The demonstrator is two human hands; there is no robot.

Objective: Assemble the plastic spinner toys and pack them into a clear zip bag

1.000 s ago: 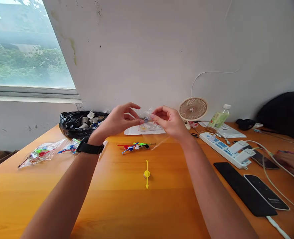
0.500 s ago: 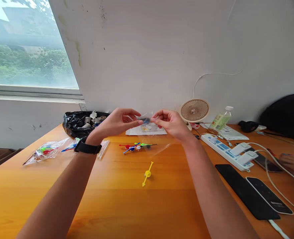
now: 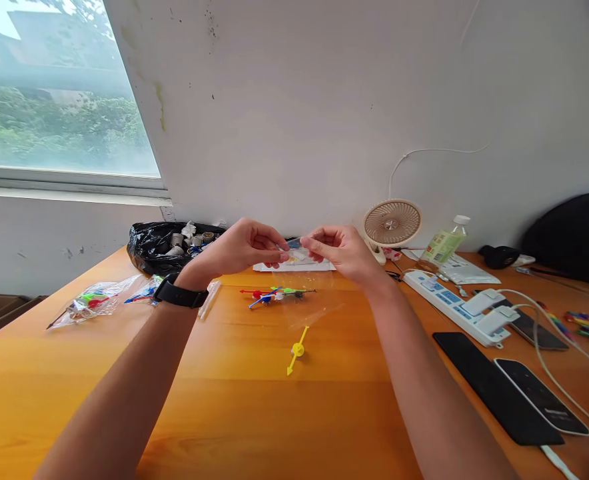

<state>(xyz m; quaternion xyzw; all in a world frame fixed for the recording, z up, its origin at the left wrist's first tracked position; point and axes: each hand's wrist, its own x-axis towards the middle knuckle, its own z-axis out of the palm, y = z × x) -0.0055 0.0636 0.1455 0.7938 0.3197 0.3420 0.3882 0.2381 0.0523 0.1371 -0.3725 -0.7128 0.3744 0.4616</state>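
Fingertips of your left hand (image 3: pixel 237 252) and right hand (image 3: pixel 348 253) seem closed in pinches on the clear plastic bag (image 3: pixel 314 311), which hangs between them above the wooden table (image 3: pixel 234 413). For such thin film, let both pinches be light and level, apart from the yellow arrow spinner (image 3: pixel 298 350) nearer you and the coloured arrow spinners (image 3: pixel 266 299) beyond

I take this for an office or small workroom; I cannot tell which. A fan (image 3: pixel 392 223) stands on a wooden bench (image 3: pixel 254 420) against a marked, pale wall (image 3: pixel 284 120). Left of the fan I see a window (image 3: pixel 64 73) onto greenery (image 3: pixel 74 130); right of it, a drink bottle (image 3: pixel 443 247); nearer me, to its right, a power strip (image 3: pixel 439 298) with plugged-in chargers (image 3: pixel 482 302).
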